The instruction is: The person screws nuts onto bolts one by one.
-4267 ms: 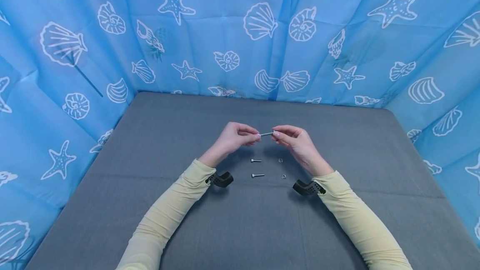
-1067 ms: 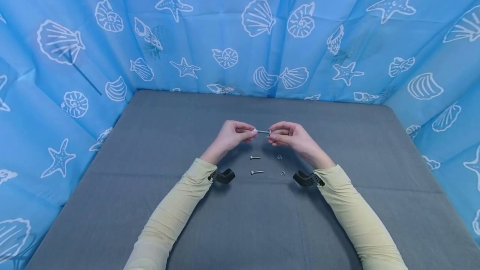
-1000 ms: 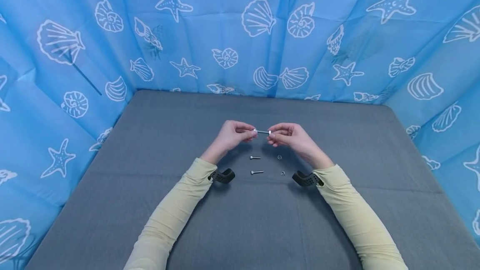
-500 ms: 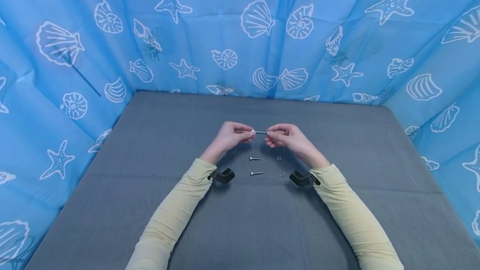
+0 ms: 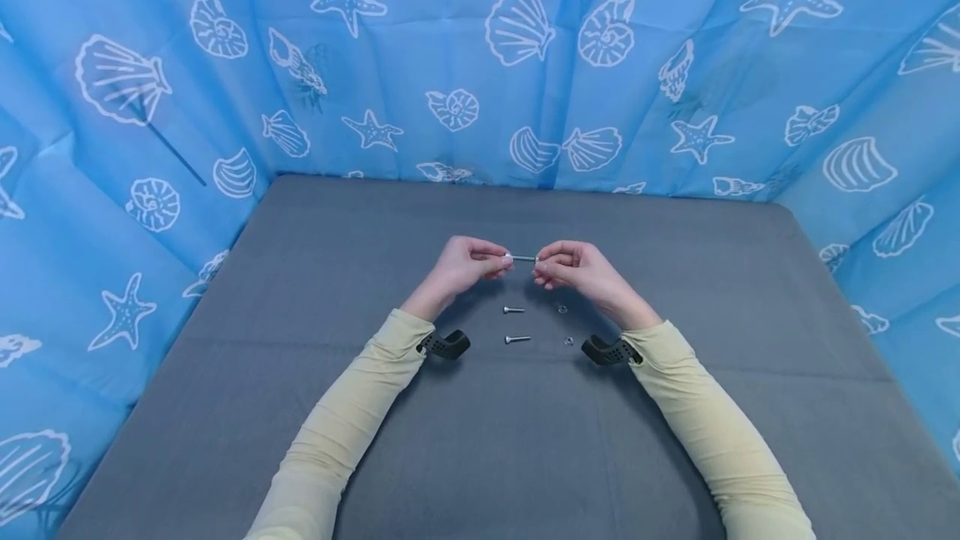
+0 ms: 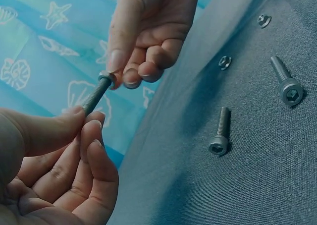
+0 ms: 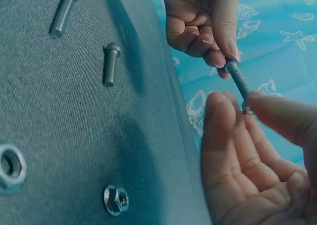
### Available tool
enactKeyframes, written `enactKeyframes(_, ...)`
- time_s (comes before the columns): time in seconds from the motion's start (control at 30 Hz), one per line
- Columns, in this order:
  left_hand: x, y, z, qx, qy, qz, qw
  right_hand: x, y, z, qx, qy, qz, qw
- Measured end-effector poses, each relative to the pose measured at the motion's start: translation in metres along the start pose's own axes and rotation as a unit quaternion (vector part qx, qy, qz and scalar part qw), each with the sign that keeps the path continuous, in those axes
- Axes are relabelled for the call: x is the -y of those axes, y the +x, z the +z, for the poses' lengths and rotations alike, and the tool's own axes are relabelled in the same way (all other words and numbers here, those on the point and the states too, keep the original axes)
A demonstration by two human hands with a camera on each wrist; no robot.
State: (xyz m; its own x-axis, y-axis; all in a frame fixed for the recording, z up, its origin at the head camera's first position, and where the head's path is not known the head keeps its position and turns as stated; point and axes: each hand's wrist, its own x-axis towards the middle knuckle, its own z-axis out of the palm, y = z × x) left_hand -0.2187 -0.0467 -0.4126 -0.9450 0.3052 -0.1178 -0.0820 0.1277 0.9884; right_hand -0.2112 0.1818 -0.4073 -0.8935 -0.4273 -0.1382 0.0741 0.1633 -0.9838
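Observation:
Above the table, my left hand (image 5: pixel 463 267) pinches the head end of a socket-head bolt (image 6: pixel 97 96) between thumb and fingers. The bolt lies roughly level, its threaded shank pointing right. At its far end a nut (image 7: pixel 248 109) sits between the thumb and fingertips of my right hand (image 5: pixel 583 267), which partly hide it. Below the hands, a shorter-looking socket-head bolt (image 5: pixel 513 310) and another bolt (image 5: pixel 517 339) lie on the cloth. To their right are two flange nuts: the farther nut (image 5: pixel 562 309) and the nearer nut (image 5: pixel 568 342).
Grey cloth covers the table (image 5: pixel 360 440). A blue curtain (image 5: pixel 450 57) with white shells and starfish hangs behind and at both sides. Dark wrist mounts (image 5: pixel 446 345) jut from both sleeves, close over the table beside the loose bolts and nuts.
The bolt has gone from slightly tilted to nearly level. My right fingers have shifted around the nut at its end, while my left hand keeps holding the bolt's head. The loose parts lie unmoved.

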Motion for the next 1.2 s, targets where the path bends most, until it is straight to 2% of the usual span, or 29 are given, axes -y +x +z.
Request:
enactKeyframes(0.17, 0.0013, -0.0005, -0.0009, -0.006, -0.002, 0.001, 1.0, 0.0013, 0.0001, 0.001, 0.007, 0.002, 0.011, 1.0)
enactKeyframes(0.33, 0.0031, -0.0008, 0.0, -0.007, -0.003, 0.001, 1.0, 0.0002, -0.0007, 0.0006, 0.0, 0.015, -0.005, 1.0)
enactKeyframes(0.6, 0.0041, -0.0006, 0.0026, -0.006, -0.009, 0.005, 0.9999, -0.0005, -0.001, 0.0008, -0.003, -0.005, 0.007, 1.0)
enactKeyframes(0.83, 0.0036, 0.0011, 0.0042, -0.002, -0.001, 0.0, 1.0, 0.0004, -0.0014, 0.0006, -0.006, 0.014, 0.0, 1.0)
enactKeyframes(1.0, 0.0011, 0.0009, 0.0052, -0.001, -0.003, 0.004, 1.0, 0.0013, 0.0, 0.0001, -0.008, 0.0, 0.008, 1.0)
enactKeyframes(1.2, -0.0006, 0.0009, 0.0054, -0.004, -0.004, 0.004, 1.0, 0.0005, -0.0006, -0.0011, -0.003, 0.026, 0.001, 1.0)
